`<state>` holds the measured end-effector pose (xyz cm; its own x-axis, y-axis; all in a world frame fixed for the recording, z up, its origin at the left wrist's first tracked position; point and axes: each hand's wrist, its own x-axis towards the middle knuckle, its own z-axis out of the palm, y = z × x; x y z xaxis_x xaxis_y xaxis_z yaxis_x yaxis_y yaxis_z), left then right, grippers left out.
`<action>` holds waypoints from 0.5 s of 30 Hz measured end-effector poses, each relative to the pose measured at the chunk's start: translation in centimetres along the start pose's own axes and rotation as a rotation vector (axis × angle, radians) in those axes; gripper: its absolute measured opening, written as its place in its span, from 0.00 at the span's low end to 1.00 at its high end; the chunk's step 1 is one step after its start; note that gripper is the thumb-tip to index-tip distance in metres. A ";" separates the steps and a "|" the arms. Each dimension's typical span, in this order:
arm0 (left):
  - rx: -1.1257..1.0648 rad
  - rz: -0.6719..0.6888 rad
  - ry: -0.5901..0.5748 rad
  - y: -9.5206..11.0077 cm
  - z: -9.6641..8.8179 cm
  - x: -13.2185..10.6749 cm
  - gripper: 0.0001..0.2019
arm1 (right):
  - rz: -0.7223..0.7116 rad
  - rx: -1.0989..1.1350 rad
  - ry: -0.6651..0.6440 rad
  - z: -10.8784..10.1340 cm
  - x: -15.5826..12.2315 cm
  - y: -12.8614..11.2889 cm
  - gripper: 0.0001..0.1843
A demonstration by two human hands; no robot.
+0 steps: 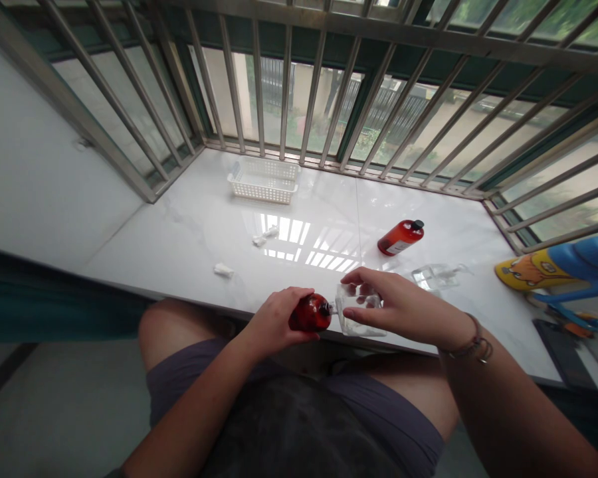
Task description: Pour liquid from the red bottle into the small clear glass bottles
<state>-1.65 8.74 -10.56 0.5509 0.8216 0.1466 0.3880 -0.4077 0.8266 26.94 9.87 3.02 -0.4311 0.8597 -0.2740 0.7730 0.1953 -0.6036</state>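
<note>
A red-brown bottle [309, 313] lies tipped sideways in my left hand [274, 318], whose fingers wrap round its body. Its uncapped neck points right, against the mouth of a clear square glass bottle [351, 318]. My right hand [386, 302] grips that glass bottle from above, thumb on the near side and fingers on the far side. Both bottles are at the front edge of the white counter. Whether any liquid passes between them I cannot tell. Beyond my right hand a second red-brown bottle [398, 238] with a black cap stands on the counter.
Another clear glass bottle [436, 275] lies right of my right hand. Farther right is a yellow and blue water bottle [553, 265], with a dark flat object [563, 352] below it. A white basket [264, 182] and two crumpled white pieces [266, 236] are on the left. Metal bars [323, 99] line the back.
</note>
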 end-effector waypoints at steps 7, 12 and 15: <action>-0.004 0.005 0.006 -0.2 0.0 0.0 0.46 | 0.019 0.036 0.000 0.2 -0.1 0.2 0.30; -0.007 0.011 0.009 -0.3 0.1 0.0 0.47 | 0.054 0.218 0.020 1.4 -0.6 1.5 0.30; -0.012 0.008 0.016 -0.2 0.1 0.0 0.46 | 0.046 0.353 0.070 3.0 -0.9 2.8 0.30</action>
<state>-1.65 8.75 -10.82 0.5418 0.8249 0.1615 0.3747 -0.4090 0.8321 28.11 8.25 -0.63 -0.3574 0.8965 -0.2618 0.5770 -0.0085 -0.8167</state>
